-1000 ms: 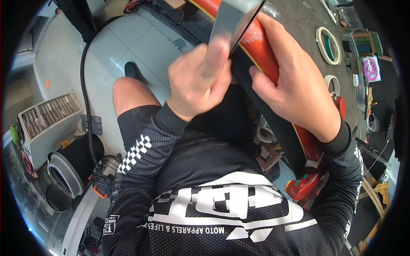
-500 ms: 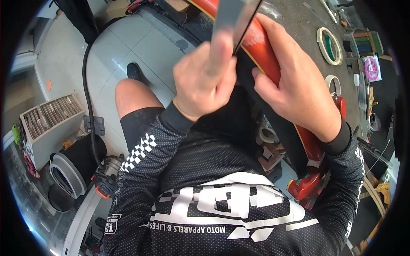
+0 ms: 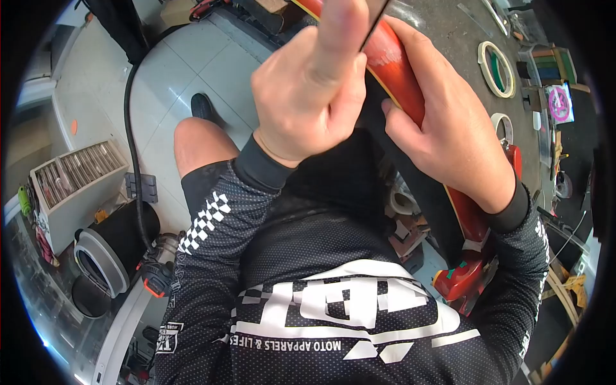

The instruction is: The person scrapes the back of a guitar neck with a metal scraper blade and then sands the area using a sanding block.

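My left hand (image 3: 311, 96) is closed round a flat metal blade-like tool (image 3: 376, 25), its index finger stretched along it. Only a thin dark edge shows now, and the exact kind of tool is hidden. Beside it runs a curved red lacquered piece with cream edging, like a guitar body (image 3: 403, 86). A pale, worn patch marks its top near the tool. My right hand (image 3: 449, 125) grips this red body, thumb on the near side and fingers over the far side. Whether the tool touches the surface, I cannot tell.
On the grey bench at right lie tape rolls (image 3: 495, 69) and a stack of coloured blocks (image 3: 555, 66). A black hose (image 3: 128, 122) crosses the tiled floor at left. A white box of flat pieces (image 3: 80, 186) and a black cylinder (image 3: 102, 256) stand there too.
My left hand has shifted slightly right and the tool has turned, so its broad face no longer shows. My right hand stays almost in place on the red body.
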`<state>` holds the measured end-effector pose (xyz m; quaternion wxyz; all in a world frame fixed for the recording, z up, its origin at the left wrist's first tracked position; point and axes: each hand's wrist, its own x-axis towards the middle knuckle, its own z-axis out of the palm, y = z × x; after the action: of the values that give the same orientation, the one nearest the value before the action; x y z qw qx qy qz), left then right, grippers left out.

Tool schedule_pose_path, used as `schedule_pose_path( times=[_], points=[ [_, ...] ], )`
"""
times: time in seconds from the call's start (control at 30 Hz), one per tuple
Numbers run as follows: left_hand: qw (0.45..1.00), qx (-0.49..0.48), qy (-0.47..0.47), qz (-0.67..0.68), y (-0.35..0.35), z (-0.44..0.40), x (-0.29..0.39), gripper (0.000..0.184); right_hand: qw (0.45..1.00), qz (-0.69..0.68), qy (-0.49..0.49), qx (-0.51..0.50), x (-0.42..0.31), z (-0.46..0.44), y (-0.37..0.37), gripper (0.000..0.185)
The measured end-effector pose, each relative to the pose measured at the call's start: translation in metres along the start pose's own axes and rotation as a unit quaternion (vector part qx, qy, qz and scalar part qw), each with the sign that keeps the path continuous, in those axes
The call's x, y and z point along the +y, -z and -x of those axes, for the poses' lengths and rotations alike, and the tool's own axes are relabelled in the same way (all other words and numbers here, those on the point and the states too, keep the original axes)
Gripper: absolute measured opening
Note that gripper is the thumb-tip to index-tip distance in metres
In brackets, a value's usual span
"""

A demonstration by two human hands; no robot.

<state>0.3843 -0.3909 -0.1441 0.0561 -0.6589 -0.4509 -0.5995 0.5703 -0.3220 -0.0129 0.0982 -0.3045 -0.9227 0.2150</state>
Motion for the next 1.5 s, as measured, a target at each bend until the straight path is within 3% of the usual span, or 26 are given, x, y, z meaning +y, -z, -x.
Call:
schedule_pose_path(
  times=[0.1,0.37,0.53,0.63,0.67,0.77,0.83,0.93,1.07,1.17,1.2,1.3,1.4,1.5],
  points=[
    [0.997,0.074,-0.014,0.003,-0.014,0.012,0.0,0.098,1.0,-0.012,0.015,0.01,0.004,0.0,0.0,0.085],
    [0.995,0.099,-0.006,0.013,-0.013,-0.011,-0.002,0.089,0.999,-0.013,0.034,0.018,0.012,0.002,-0.005,0.084],
    [0.999,0.038,-0.009,-0.026,-0.006,0.006,0.002,0.091,0.999,-0.004,0.038,0.029,0.012,0.003,-0.003,0.083],
    [0.994,0.075,0.083,0.002,0.006,-0.04,0.017,0.09,1.0,0.004,0.018,0.017,0.008,0.002,-0.001,0.081],
    [0.978,0.125,0.159,0.043,0.006,-0.051,0.034,0.091,1.0,0.004,0.006,0.009,0.005,0.0,0.0,0.081],
    [0.969,0.144,0.121,0.159,0.028,-0.046,0.012,0.093,0.999,0.018,-0.024,-0.011,-0.005,-0.016,0.004,0.071],
    [0.97,0.146,0.106,0.164,0.034,-0.035,-0.001,0.093,0.999,0.025,-0.033,-0.023,-0.008,-0.03,0.002,0.064],
    [0.973,0.137,0.114,0.146,0.034,-0.02,-0.011,0.093,0.997,0.034,-0.042,-0.045,-0.014,-0.04,0.01,0.059],
    [0.984,0.087,0.137,0.075,0.039,-0.01,-0.007,0.094,0.996,-0.084,-0.013,0.01,0.0,-0.026,0.003,0.054],
    [0.974,0.092,0.196,0.06,0.036,-0.01,0.01,0.093,0.999,0.039,0.014,0.027,0.0,-0.011,0.003,0.056],
    [0.981,0.096,0.167,0.007,0.032,-0.015,0.011,0.092,0.999,0.034,-0.001,0.016,-0.006,-0.015,0.002,0.056],
    [0.985,0.058,0.156,0.054,0.037,-0.002,-0.002,0.091,0.996,0.056,-0.066,-0.022,-0.017,-0.033,0.003,0.057],
    [0.99,0.031,0.134,0.039,0.033,-0.007,-0.001,0.091,0.997,0.047,-0.058,-0.022,-0.015,-0.032,0.002,0.06],
    [0.989,-0.054,0.12,0.068,0.035,-0.013,0.004,0.091,0.999,0.036,0.02,0.002,-0.001,-0.013,0.004,0.063]
  ],
)
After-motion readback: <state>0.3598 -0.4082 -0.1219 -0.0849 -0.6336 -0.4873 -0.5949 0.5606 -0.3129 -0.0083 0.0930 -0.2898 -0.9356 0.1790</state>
